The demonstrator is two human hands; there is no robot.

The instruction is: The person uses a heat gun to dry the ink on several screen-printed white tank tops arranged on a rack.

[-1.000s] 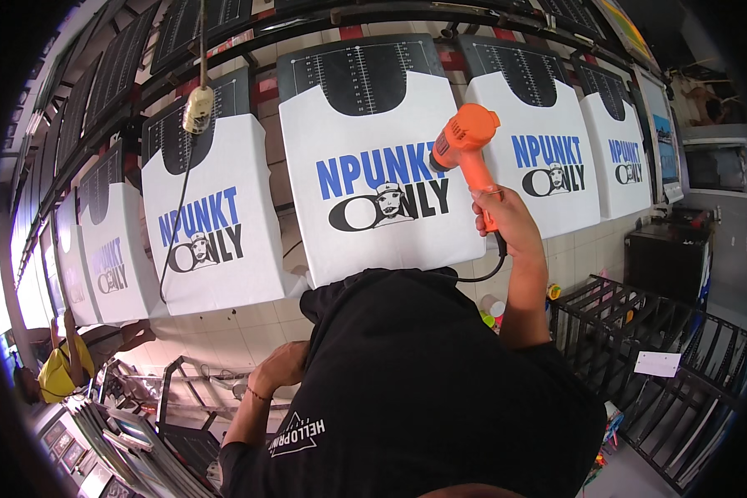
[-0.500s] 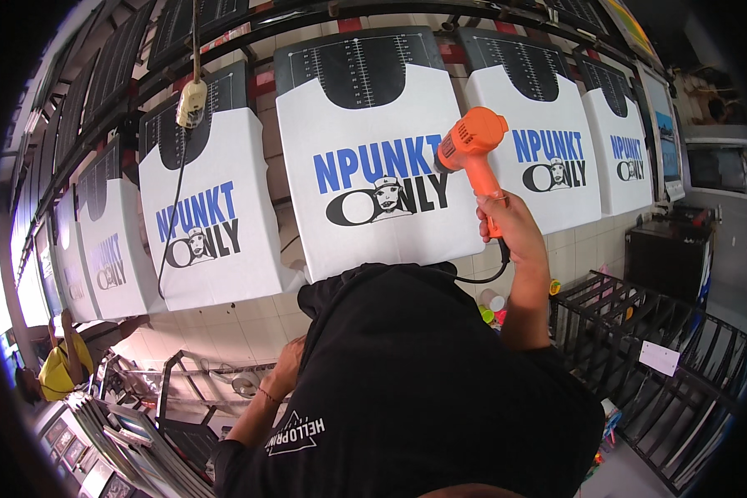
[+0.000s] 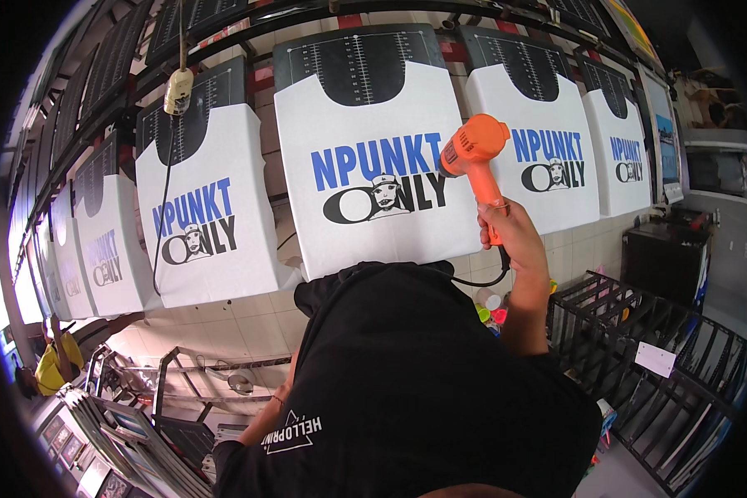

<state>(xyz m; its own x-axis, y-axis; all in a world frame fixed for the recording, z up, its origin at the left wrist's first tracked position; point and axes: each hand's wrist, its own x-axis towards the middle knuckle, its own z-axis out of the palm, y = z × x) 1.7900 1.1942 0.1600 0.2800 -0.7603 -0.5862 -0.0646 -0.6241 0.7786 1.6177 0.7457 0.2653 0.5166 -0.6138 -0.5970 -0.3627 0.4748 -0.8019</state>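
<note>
Gripping one orange heat gun (image 3: 477, 141) in our right hand (image 3: 510, 231), we hold it over the central white shirt's (image 3: 373, 241) right edge; our left hand (image 3: 292, 378) is mostly hidden behind our black top (image 3: 440, 373), so we cannot tell its state. One cord (image 3: 169, 162) from one hanging socket (image 3: 178, 91) crosses the neighbouring left shirt (image 3: 245, 249). We count at least six printed shirts.

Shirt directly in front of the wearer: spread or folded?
Spread: the white shirt lies flat over the black board, printed front facing up.
</note>
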